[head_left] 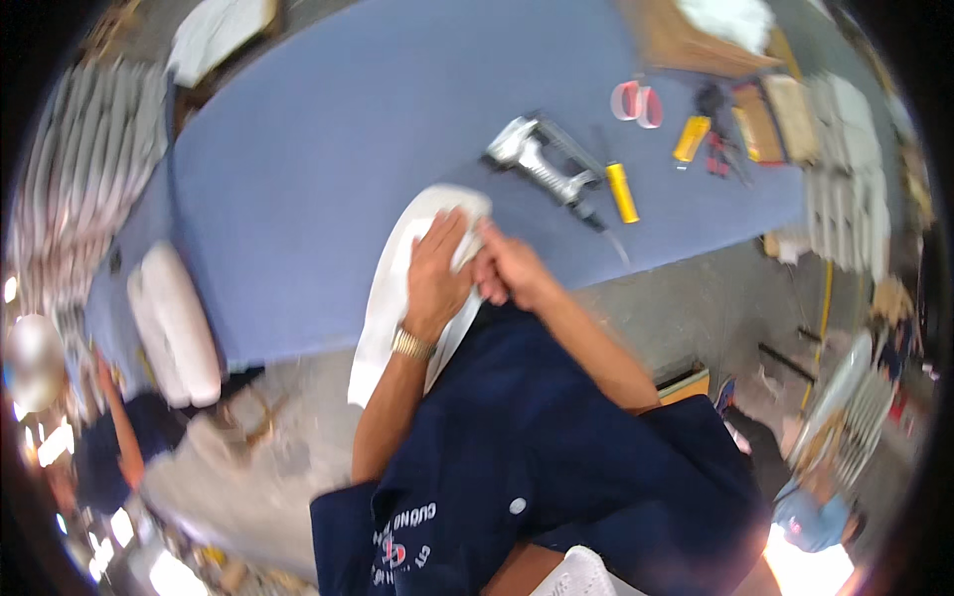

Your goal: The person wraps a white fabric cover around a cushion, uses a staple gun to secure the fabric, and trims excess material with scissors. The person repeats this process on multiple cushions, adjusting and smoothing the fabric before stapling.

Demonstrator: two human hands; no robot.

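A long pale padded panel with white fabric (376, 316) over it lies at the table's near edge, against my body. My left hand (440, 273) rests flat on the fabric, fingers stretched out together toward the panel's rounded far end. At the panel's right edge, my right hand (509, 266) has its fingers curled in and its thumb pressed on the fabric's margin. Slight blur hides how much cloth is between those fingers. Beyond my right hand, a silver-and-black staple gun (542, 164) lies on its side.
On the blue-covered table (328, 129) lie a yellow-handled tool (622, 193), pink-handled scissors (637, 103), a yellow cutter (691, 139) and red-handled pliers (717, 157). A white padded piece (174, 323) stands at the left edge. Pale stacked pieces (89, 149) flank the table; a co-worker (129, 437) is at left.
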